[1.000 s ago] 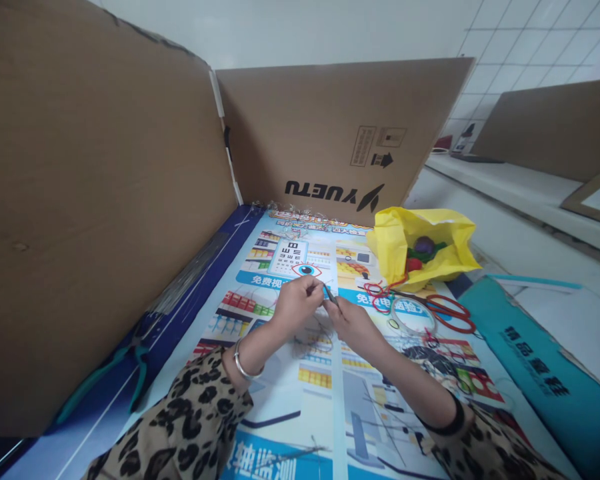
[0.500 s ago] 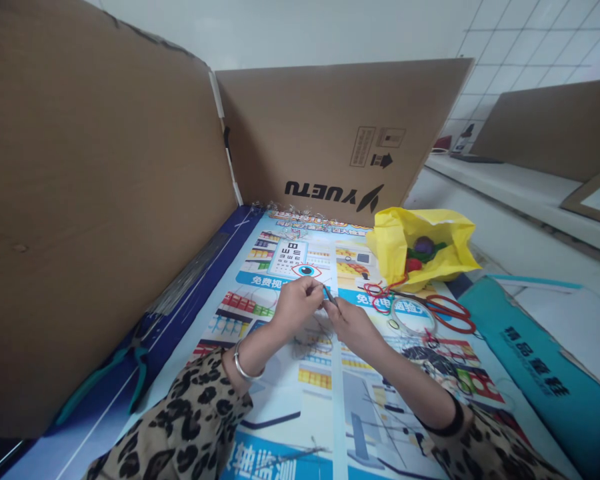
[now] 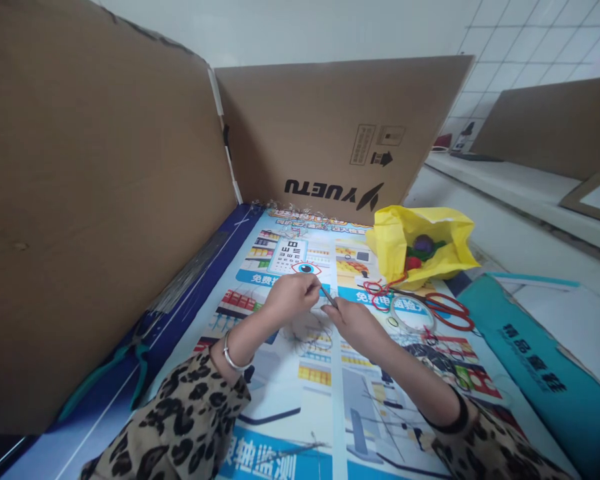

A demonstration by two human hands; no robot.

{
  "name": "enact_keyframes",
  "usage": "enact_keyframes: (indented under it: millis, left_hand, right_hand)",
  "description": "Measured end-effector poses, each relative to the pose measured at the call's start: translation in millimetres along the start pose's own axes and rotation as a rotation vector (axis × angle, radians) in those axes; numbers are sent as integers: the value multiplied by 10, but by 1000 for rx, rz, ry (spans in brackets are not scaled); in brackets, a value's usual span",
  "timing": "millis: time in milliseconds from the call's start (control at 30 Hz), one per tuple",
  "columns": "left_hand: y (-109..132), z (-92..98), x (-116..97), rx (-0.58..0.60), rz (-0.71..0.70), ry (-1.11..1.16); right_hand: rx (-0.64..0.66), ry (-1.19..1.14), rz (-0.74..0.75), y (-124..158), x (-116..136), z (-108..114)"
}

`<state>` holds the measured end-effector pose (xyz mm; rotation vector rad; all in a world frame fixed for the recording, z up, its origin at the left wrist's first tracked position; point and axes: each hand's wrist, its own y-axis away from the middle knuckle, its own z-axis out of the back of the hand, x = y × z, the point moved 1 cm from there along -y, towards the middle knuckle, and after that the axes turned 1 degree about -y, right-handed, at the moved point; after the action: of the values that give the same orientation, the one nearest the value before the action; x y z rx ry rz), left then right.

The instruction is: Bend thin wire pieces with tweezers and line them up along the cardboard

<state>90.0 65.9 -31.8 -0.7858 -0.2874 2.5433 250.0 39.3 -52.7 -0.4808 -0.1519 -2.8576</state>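
My right hand (image 3: 357,327) is closed in a pinch on a thin dark rod-like piece (image 3: 329,297), which slants up and left out of its fingertips. At the rod's upper end is my left hand (image 3: 293,298), its fingers pressed together; whatever they hold is hidden or too fine to make out. Below the hands, a loose tangle of thin wire (image 3: 313,339) lies on the printed sheet (image 3: 280,393). To the right are red-handled scissors (image 3: 450,311), a pale ring-shaped coil (image 3: 413,315) and red cord (image 3: 377,293).
Brown cardboard panels (image 3: 320,127) stand at the back and left. A yellow bag (image 3: 393,243) holds balls of coloured yarn. Teal-handled pliers (image 3: 140,373) lie at left beside thin straight wires (image 3: 190,273). A teal box (image 3: 535,360) sits at right. More wires (image 3: 300,453) lie in front.
My left hand has moved slightly left and up, away from the right hand, so more of the dark rod shows between them. The right hand has barely moved.
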Motion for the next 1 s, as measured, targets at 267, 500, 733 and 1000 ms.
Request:
enact_keyframes:
  millis: [267, 500, 733, 1000]
  left_hand:
    - [-9, 81, 48, 96, -110, -39]
    - [-23, 143, 75, 162, -167, -23]
    - [-23, 141, 127, 282, -101, 189]
    - [-58, -82, 238, 185, 90, 646]
  right_hand:
    - [28, 133, 56, 4, -20, 34]
    - [63, 269, 123, -8, -47, 61]
    - [96, 307, 189, -12, -74, 76]
    - [89, 201, 118, -64, -92, 48]
